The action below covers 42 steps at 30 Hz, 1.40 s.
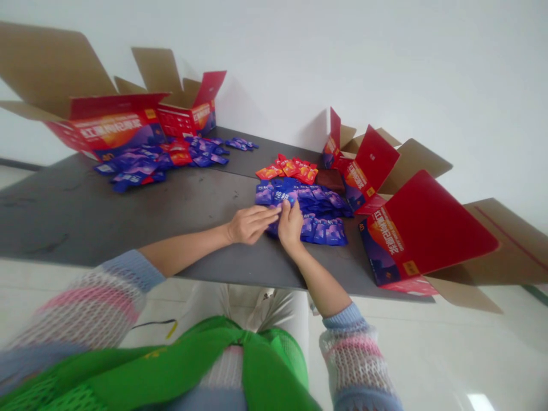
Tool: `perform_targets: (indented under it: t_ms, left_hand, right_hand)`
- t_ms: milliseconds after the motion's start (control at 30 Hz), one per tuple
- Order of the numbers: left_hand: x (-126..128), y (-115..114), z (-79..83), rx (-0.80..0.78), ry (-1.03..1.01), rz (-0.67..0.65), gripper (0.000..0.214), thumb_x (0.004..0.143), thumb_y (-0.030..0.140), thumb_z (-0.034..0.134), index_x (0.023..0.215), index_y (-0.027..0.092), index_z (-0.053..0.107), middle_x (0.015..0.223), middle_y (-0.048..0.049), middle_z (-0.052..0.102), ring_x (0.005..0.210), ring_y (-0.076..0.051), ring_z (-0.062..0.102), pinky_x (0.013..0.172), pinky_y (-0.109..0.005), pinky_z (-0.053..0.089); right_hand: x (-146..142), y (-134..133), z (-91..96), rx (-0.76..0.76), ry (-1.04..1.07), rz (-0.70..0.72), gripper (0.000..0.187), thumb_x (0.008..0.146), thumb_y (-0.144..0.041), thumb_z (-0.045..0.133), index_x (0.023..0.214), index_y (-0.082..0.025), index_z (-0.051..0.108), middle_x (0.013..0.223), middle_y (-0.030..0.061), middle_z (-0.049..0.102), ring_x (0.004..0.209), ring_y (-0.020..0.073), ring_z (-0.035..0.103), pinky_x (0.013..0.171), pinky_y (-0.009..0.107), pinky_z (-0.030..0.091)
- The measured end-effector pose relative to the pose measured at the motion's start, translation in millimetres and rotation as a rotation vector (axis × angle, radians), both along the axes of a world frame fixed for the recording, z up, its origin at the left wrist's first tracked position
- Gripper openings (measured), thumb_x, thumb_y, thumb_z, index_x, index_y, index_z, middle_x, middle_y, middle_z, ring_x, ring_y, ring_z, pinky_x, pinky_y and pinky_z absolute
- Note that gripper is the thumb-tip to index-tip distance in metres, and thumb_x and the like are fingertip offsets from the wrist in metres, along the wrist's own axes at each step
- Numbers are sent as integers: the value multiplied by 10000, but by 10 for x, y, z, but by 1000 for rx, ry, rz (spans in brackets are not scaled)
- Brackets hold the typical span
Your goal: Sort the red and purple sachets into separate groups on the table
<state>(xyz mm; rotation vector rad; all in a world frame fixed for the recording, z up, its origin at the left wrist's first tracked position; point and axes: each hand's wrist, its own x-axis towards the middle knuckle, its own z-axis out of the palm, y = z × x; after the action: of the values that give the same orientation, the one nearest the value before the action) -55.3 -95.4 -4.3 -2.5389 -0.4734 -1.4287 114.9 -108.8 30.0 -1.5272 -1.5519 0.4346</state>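
Note:
My left hand (250, 224) and my right hand (290, 224) meet at the near edge of a pile of blue-purple sachets (319, 211) on the dark grey table (141, 211). Both hands pinch one blue sachet (283, 197) between their fingertips, lifted slightly over the pile. Behind the pile lies a small heap of orange-red sachets (290, 168).
Open red printed cartons (402, 240) stand at the right with flaps up. More open cartons (111, 125) sit at the far left, with a second spread of blue sachets (158, 160) before them. A white wall runs behind the table.

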Motion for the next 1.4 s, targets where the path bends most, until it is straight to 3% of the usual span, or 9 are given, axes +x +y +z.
perform_targets:
  t_ms: [167,267,367,500,633,833,967,1200,1400]
  left_hand:
    - [-38,-23,125,-430,-337,38,584,932,456,555,1431,154,530,1513,-213,470,1220,-293,591,769,-338,577]
    - [-79,-1,132,-724,-403,41,475,916,533,564,1085,110,698,1096,-169,723,891,-220,683,655,-271,531]
    - [-52,-22,107,-881,-364,82,437,925,514,549,697,144,599,593,-31,616,543,-131,561,531,-231,427]
    - [69,-76,70,-701,-427,284,391,928,412,529,622,177,470,523,22,475,496,-100,428,502,-229,308]
    - [86,-47,41,-602,-438,385,363,927,361,520,622,183,438,509,40,401,480,-93,360,499,-244,256]
    - [-43,45,35,-572,-441,269,477,935,471,504,569,186,395,498,40,350,473,-93,320,493,-257,251]
    - [-51,51,11,-560,-409,264,521,955,479,444,534,194,328,485,35,294,462,-98,301,498,-271,238]
    - [29,52,-46,-671,-182,493,472,949,461,349,556,204,398,509,-10,431,497,-143,414,540,-294,273]
    - [114,56,-28,-738,36,739,565,1013,464,216,714,186,607,650,-84,613,628,-201,564,592,-311,323]
  right_hand:
    - [-20,-54,-69,-8,-139,176,395,1039,-429,331,1065,-178,636,912,76,727,849,209,677,757,263,458]
    - [-39,-83,-114,-8,-147,239,384,1018,-448,406,968,-174,670,816,59,721,759,204,663,712,263,450]
    - [-28,-70,-140,24,-56,296,372,976,-489,496,943,-174,690,823,48,731,747,195,660,713,259,462]
    - [-5,-14,-188,31,15,363,407,875,-532,650,1065,-175,690,963,55,755,847,206,688,770,266,492]
    - [-17,-19,-212,-9,-107,345,481,833,-541,710,1145,-177,668,987,65,756,882,227,698,779,273,486]
    - [-85,-152,-119,-71,-293,261,394,1041,-466,397,1172,-209,665,897,46,755,810,191,689,709,241,418]
    - [-113,-231,-18,-101,-474,211,447,1059,-474,338,1063,-210,698,839,50,746,767,190,675,667,247,371]
    - [-39,-253,132,-150,-546,63,574,1012,-597,373,802,-210,741,777,92,738,762,214,679,704,281,408]
    - [-42,-198,206,-130,-565,46,572,1020,-551,400,729,-190,735,766,96,737,789,221,678,872,353,428]
